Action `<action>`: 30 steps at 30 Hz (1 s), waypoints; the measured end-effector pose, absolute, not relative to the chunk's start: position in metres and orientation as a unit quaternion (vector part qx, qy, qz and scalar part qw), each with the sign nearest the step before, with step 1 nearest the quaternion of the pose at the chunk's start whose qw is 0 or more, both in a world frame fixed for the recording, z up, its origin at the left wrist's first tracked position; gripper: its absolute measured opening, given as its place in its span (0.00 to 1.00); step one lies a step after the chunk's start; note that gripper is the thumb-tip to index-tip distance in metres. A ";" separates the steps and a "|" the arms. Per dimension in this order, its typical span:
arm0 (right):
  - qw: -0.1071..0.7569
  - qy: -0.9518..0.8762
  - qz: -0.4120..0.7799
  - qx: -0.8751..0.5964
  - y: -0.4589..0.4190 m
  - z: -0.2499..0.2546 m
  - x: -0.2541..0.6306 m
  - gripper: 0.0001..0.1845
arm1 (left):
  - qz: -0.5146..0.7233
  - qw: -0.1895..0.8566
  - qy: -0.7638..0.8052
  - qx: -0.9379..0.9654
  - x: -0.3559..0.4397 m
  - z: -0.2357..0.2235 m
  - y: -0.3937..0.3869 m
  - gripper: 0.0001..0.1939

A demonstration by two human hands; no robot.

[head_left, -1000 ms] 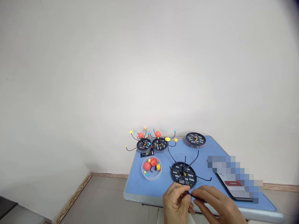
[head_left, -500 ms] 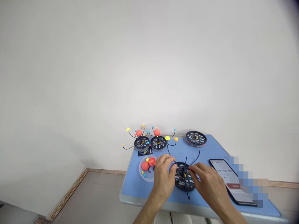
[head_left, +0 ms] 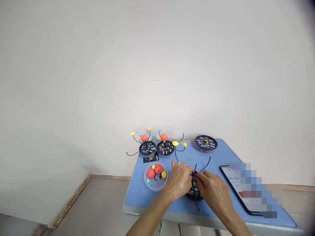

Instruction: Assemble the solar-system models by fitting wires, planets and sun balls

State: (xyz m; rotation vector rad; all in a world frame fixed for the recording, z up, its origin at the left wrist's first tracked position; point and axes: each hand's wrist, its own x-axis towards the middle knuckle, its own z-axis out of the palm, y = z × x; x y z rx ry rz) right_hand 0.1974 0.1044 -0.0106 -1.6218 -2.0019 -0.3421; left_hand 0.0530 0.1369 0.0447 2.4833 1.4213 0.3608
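A round clear plastic tub point(head_left: 156, 184) holding red and yellow balls sits left of the black plastic disc point(head_left: 194, 195), near the blue table's point(head_left: 137, 200) left edge. Behind the tub and further back from the disc, two black discs with curving black wires and red spheres point(head_left: 147, 149) point(head_left: 164, 148) stand near the back edge. The left hand point(head_left: 179, 179) curls against the disc's wire-filled hub, its grip hidden. The right hand point(head_left: 214, 190) closes its fingers on the thin black wires point(head_left: 195, 176) at that hub, above the disc, which lies flat on the tabletop, a strip of blue before the front edge. Right of the disc, a black smartphone point(head_left: 227, 173) lies beside the right edge, a narrow blue gap from the right hand.
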 end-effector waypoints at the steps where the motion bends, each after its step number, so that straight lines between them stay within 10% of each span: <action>1: 0.263 -0.743 -0.122 -0.603 0.104 -0.010 0.197 0.09 | 0.111 0.127 0.489 0.856 0.054 0.045 0.139 0.16; 30: 0.261 -0.792 -0.204 -0.513 0.112 -0.028 0.207 0.17 | 0.168 0.114 0.623 0.755 -0.036 0.061 0.128 0.13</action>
